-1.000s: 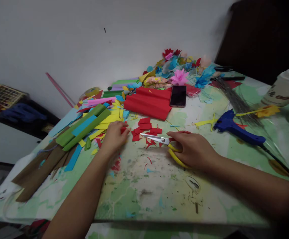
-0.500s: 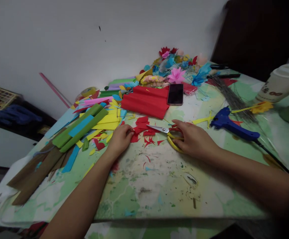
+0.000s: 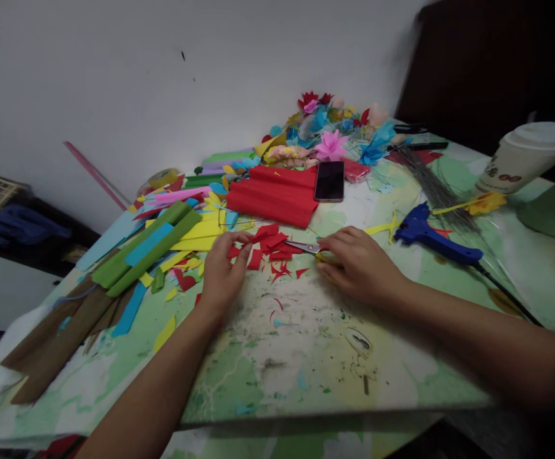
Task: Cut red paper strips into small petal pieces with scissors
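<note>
My left hand (image 3: pixel 224 271) is closed, thumb and fingers pinching a small red paper piece (image 3: pixel 247 244) at the left of a loose heap of cut red paper (image 3: pixel 273 240). To the right, my right hand (image 3: pixel 358 264) is wrapped over the yellow handles of a pair of scissors (image 3: pixel 305 247), hiding most of them. The blades point left, look nearly closed, and their tips lie at the red heap. Thin red offcuts (image 3: pixel 281 270) are scattered just in front. Behind the heap is a large folded red crepe paper sheet (image 3: pixel 272 196).
A phone (image 3: pixel 330 181) rests by the red sheet. At right are a blue glue gun (image 3: pixel 430 236), thin wires (image 3: pixel 433 182) and a lidded paper cup (image 3: pixel 521 156). Paper flowers (image 3: pixel 331 145) pile up at the back. Green rolls (image 3: pixel 155 248) and brown strips (image 3: pixel 60 344) lie left.
My left hand has turned and opened out slightly, with a red piece now lifted between thumb and fingers. My right hand has closed further over the scissors' handles. The view has shifted slightly.
</note>
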`<state>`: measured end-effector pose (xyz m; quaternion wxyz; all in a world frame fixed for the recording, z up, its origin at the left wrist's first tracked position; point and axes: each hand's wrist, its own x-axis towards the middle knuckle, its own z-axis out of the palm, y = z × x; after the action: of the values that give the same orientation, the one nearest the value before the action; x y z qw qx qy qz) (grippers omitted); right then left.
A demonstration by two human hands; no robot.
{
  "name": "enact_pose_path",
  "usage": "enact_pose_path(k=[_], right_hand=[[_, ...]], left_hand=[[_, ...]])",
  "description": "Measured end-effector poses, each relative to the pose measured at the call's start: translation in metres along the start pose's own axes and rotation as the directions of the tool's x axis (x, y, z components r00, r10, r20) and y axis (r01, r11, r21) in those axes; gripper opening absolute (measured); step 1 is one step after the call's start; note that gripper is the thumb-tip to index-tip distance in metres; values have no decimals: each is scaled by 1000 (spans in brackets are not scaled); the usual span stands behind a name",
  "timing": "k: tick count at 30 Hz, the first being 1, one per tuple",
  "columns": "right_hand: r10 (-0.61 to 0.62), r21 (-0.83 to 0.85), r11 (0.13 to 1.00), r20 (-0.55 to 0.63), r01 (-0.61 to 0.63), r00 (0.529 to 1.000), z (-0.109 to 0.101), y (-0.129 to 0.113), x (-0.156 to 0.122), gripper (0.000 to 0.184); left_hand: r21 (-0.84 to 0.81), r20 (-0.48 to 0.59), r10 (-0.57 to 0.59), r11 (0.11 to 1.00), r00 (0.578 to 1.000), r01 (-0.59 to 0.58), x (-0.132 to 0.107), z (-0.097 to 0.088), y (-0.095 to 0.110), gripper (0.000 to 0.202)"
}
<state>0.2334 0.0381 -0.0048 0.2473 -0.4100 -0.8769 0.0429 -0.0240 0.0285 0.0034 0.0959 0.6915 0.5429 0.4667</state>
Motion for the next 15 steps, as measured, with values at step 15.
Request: enact_pose_path(k=[15], right_hand=[[131,515,841,107,-168,986,12,-24,-6,24]], left_hand=[[-452,467,-161,802,870,391,-41,39,38,36]])
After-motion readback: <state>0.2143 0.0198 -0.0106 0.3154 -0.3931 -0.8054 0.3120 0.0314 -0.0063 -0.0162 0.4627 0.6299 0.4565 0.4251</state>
